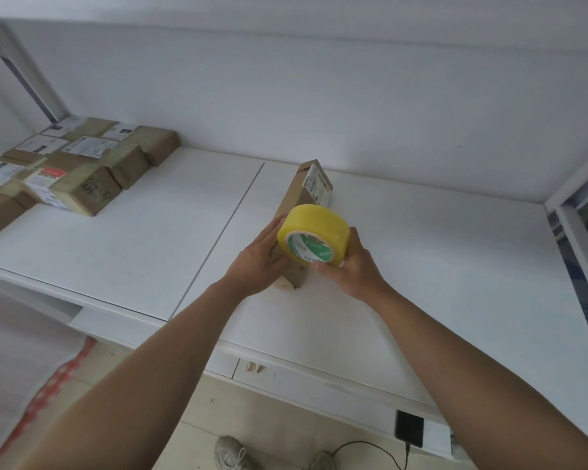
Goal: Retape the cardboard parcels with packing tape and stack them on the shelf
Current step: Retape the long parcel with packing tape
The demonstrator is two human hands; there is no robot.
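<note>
Yellow tape roll (314, 235) sits in our right hand (350, 266), fingers curled round its rim, pressed vs the near end of a long cardboard parcel (297, 198) lying on the white shelf (421, 266). Left hand (257, 262) lies flat w/ straight fingers along the parcel's left side. More labelled parcels (78, 164) stacked far left, well apart.
</note>
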